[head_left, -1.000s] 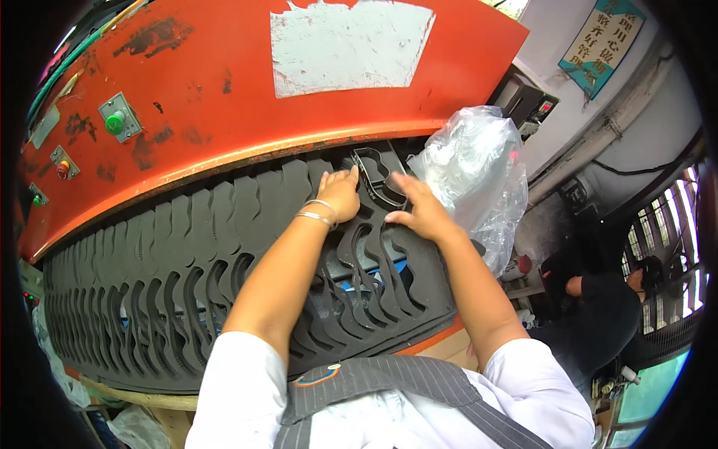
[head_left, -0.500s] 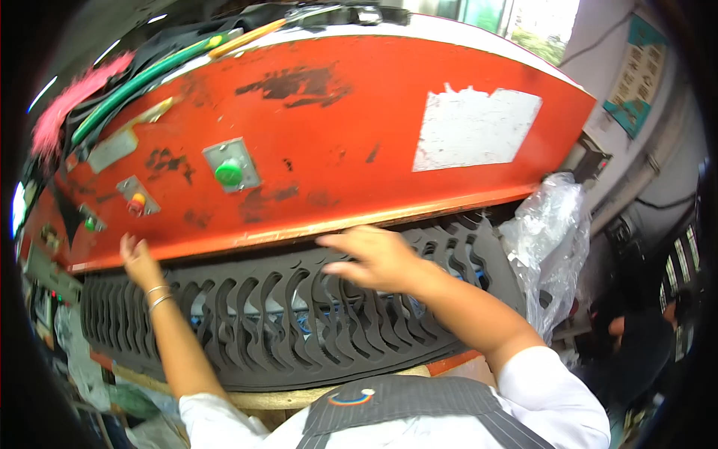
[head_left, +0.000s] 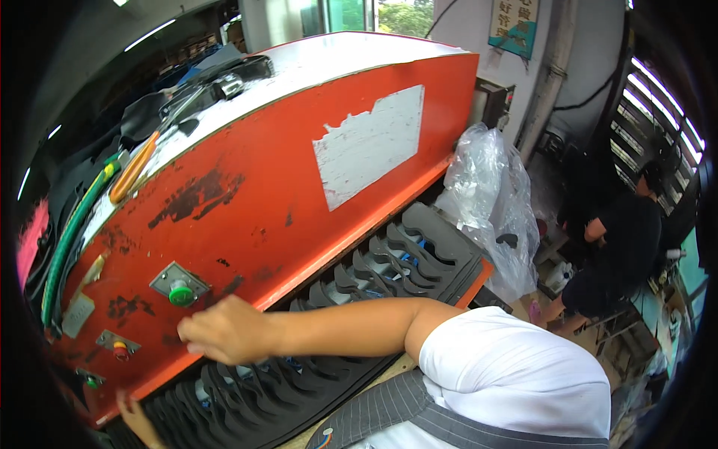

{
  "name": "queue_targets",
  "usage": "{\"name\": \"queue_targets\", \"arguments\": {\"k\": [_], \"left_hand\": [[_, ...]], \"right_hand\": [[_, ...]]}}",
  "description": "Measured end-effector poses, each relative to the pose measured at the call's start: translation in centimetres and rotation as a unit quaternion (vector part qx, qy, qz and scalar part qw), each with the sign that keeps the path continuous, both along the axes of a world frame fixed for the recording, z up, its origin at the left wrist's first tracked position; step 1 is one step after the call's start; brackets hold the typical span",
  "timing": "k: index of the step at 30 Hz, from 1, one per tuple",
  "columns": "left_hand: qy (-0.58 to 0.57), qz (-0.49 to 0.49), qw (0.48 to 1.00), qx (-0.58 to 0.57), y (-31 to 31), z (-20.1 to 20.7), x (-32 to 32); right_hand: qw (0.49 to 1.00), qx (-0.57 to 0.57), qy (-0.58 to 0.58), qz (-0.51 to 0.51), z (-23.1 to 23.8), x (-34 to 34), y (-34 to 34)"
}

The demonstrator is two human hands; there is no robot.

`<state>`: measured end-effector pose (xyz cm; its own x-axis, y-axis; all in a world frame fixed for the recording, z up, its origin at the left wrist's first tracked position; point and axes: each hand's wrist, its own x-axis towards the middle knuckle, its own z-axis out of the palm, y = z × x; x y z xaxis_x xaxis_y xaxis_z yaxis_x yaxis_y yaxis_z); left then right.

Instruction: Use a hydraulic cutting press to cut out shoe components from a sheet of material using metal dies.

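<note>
A dark grey foam sheet (head_left: 321, 378), cut through with rows of wavy slots, lies beneath the lower edge of a large red machine panel (head_left: 262, 179). My right hand (head_left: 232, 331) is over the sheet, just below the panel's green push button (head_left: 180, 294). Its fingers are curled in, slightly blurred, and nothing shows in them. At the sheet's left end, my left hand (head_left: 134, 420) is near the panel's bottom edge with fingers stretched up. The lower picture edge cuts off its forearm. Bits of blue and clear material show through the slots.
Crumpled clear plastic (head_left: 486, 202) hangs beside the machine's right end. On the panel's left are a red knob (head_left: 120, 350) and a smaller green button (head_left: 92, 382). An orange-handled tool (head_left: 134, 166) and green hose (head_left: 78, 224) rest on top. A person (head_left: 617, 247) in dark clothing is at the right.
The view has swung to the right. My right hand has gone left across the sheet, and its spread fingers have curled in. My left hand remains by the panel's lower edge.
</note>
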<state>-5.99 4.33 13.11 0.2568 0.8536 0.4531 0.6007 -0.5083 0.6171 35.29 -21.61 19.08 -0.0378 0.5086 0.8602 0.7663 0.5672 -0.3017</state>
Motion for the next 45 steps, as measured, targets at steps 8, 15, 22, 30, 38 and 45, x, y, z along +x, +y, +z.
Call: {"name": "queue_targets", "arguments": {"k": [8,15,22,30,38,45], "left_hand": [[0.112,-0.53,0.733,-0.411,-27.5,0.6,21.6],[0.143,-0.637,0.649,-0.391,-31.0,-5.5,28.0],[0.275,-0.569,0.748,-0.202,-35.3,-6.9,29.4],[0.394,-0.408,0.823,0.029,-43.5,-9.5,28.2],[0.24,-0.236,0.941,0.031,-54.4,-6.6,27.9],[0.156,-0.264,0.945,0.112,-54.2,-10.2,29.5]], "right_hand": [[0.967,0.062,0.224,0.108,6.3,-0.1,-5.4],[0.968,0.016,-0.11,0.226,3.6,-1.9,-10.8],[0.968,-0.09,-0.129,0.196,-0.5,-3.8,-16.0],[0.966,-0.063,-0.109,0.226,-0.7,-6.4,-24.7],[0.964,-0.171,-0.086,0.185,-4.6,-7.1,-33.5],[0.966,-0.247,-0.062,0.034,-3.1,3.8,-36.5]]}}
